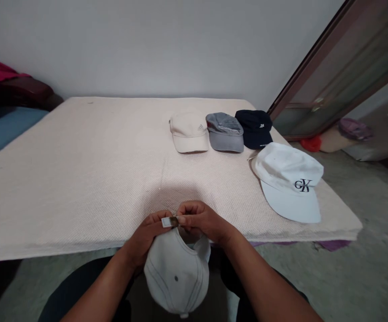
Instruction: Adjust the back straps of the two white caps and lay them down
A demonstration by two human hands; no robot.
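A pale grey baseball cap (177, 277) hangs from my two hands at the near edge of the bed, its back opening turned away from me. My left hand (147, 235) is closed on the left end of the cap's strap (166, 222), near a metal-looking buckle (174, 221). Just right of that buckle, my right hand (203, 219) pinches the strap with thumb and fingers. Part of the strap is hidden under the fingers.
On the pale-covered bed (80, 179) lie a cream cap (189, 129), a grey cap (225, 132) and a navy cap (255, 127) in a row. Nearer, at right, rests a white cap (288, 179) with black lettering. A wall (153, 49) stands behind.
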